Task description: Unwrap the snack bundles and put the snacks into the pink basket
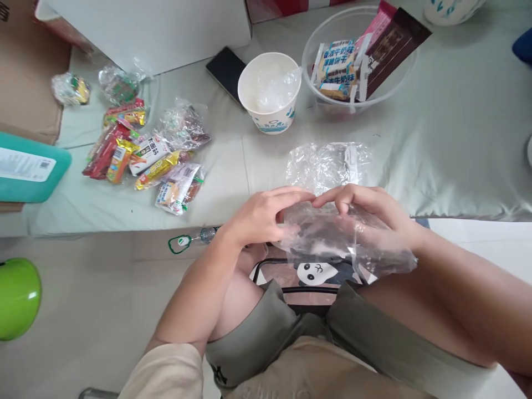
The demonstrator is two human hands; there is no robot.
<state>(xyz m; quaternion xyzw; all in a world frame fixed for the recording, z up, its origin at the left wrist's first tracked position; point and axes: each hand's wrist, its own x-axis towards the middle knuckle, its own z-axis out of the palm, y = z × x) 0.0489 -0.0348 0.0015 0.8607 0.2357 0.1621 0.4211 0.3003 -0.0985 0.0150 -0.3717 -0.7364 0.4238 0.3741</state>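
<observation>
Between my hands, over my lap at the table's front edge, is a clear plastic bag [322,238]. My left hand [270,213] pinches its left side, with the thumb behind the film. My right hand [368,210] grips the top right, fingers bent, the thumb seen through the plastic. The fingertips of both hands nearly meet at the bag's upper edge. Just beyond them a second clear plastic wrapper [320,163] lies flat on the cloth. Further back stands a paper cup [272,119] with crumpled clear plastic inside.
A clear plastic bowl [397,83] holds wrapped biscuits [336,64] and a dark brown packet [393,47]. Behind the cup lies a black phone [226,72]. Several wrapped snacks [149,155] are heaped at left, near a teal box [29,169]. A green bin [19,299] stands on the floor.
</observation>
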